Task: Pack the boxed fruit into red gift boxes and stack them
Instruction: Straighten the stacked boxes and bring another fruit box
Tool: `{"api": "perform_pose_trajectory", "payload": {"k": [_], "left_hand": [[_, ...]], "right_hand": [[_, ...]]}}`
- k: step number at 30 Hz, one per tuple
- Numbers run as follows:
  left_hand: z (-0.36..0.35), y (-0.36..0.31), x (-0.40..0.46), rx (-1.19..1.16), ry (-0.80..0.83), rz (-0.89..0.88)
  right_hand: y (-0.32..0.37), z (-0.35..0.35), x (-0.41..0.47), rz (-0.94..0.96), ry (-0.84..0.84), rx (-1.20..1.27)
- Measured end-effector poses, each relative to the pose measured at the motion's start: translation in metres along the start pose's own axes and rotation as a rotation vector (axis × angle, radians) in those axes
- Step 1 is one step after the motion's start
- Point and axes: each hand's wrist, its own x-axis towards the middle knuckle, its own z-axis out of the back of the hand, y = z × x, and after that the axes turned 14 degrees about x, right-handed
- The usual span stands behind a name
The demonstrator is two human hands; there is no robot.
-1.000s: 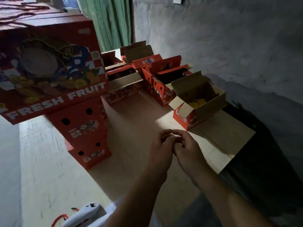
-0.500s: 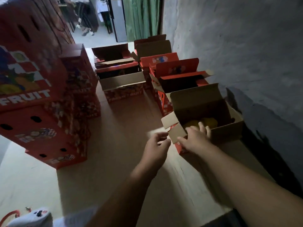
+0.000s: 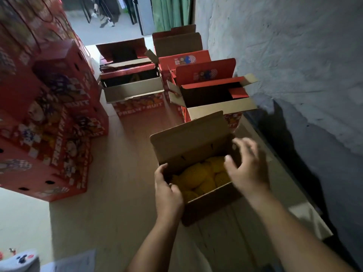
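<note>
An open red gift box (image 3: 206,207) stands on the cardboard sheet right in front of me, brown flaps up, with yellow netted fruit (image 3: 200,177) inside. My left hand (image 3: 167,191) grips the box's near left corner, thumb along the inner edge. My right hand (image 3: 247,167) hovers over the box's right side, fingers spread and blurred, holding nothing. More open red gift boxes (image 3: 214,95) stand in a row behind it. A stack of closed red "FRESH FRUIT" boxes (image 3: 49,122) rises at the left.
A rough grey wall (image 3: 294,55) runs close along the right. A brown cardboard sheet (image 3: 121,193) covers the floor. A person's legs (image 3: 104,14) show in the doorway far back. A white slipper (image 3: 21,260) lies at the bottom left.
Both hands have moved forward from the middle of the sheet to the nearest open box. The left hand now grips its corner and the right hand is above its right side.
</note>
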Motion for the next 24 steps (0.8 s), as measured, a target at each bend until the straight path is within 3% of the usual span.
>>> {"api": "perform_pose_trajectory", "payload": {"k": [2, 4, 8, 12, 18, 24], "left_hand": [[0.001, 0.001, -0.002, -0.07, -0.022, 0.03], [0.004, 0.002, 0.0, -0.076, -0.014, 0.028], [0.024, 0.01, 0.006, -0.107, 0.077, 0.048], [0.078, 0.044, -0.007, -0.145, 0.043, 0.069], [0.201, 0.099, -0.037, -0.133, -0.014, -0.074], [0.323, 0.165, -0.077, -0.1, -0.047, -0.208]], "right_hand": [[-0.023, 0.006, 0.039, -0.34, 0.143, -0.092], [-0.037, -0.004, 0.056, -0.454, 0.28, -0.009], [-0.042, -0.009, 0.036, -0.457, 0.135, 0.042], [-0.015, -0.014, -0.03, -0.509, 0.143, 0.209], [0.088, -0.035, -0.12, -0.433, 0.215, 0.33], [0.213, -0.072, -0.2, -0.309, 0.333, 0.151]]}}
